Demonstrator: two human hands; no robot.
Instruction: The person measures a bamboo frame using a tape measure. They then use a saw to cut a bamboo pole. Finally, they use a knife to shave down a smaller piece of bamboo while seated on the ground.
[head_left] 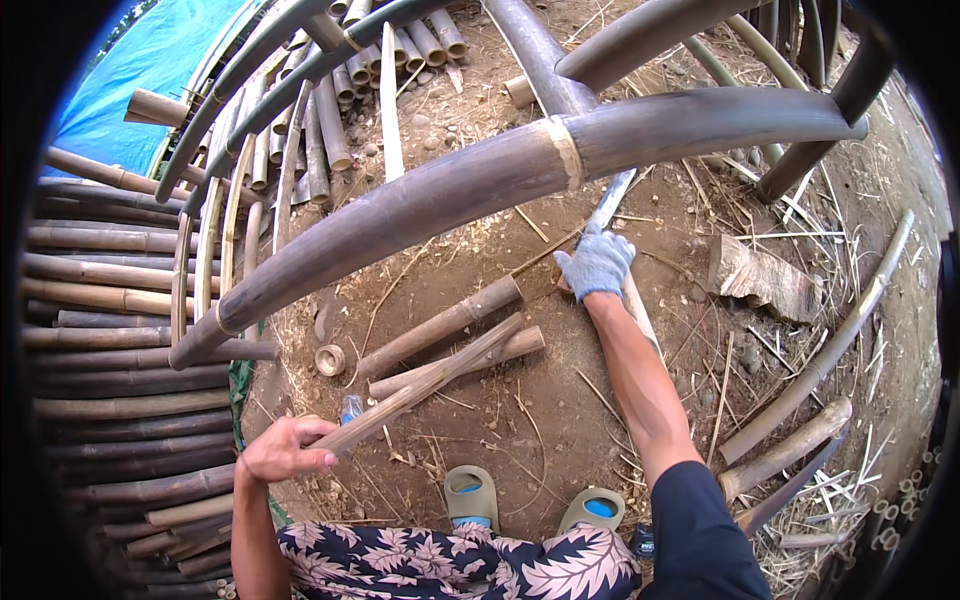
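Note:
My left hand [283,450], bare, grips the near end of a thin split bamboo strip [430,382] that slants up to the right over two short bamboo pieces [440,325] lying on the dirt. My right hand [597,263], in a grey-blue glove, is stretched forward and closed around the handle of a long blade [612,200] whose tip points away under a thick dark bamboo pole [480,185]. That pole crosses the view from lower left to upper right.
Stacked bamboo poles [110,330] fill the left side, with a blue tarp [140,80] behind. More cut poles [330,120] lie at the top. A small bamboo ring [330,359] sits on the dirt. Long stalks [830,350] and a bark scrap [765,282] lie right. My sandalled feet [530,505] are below.

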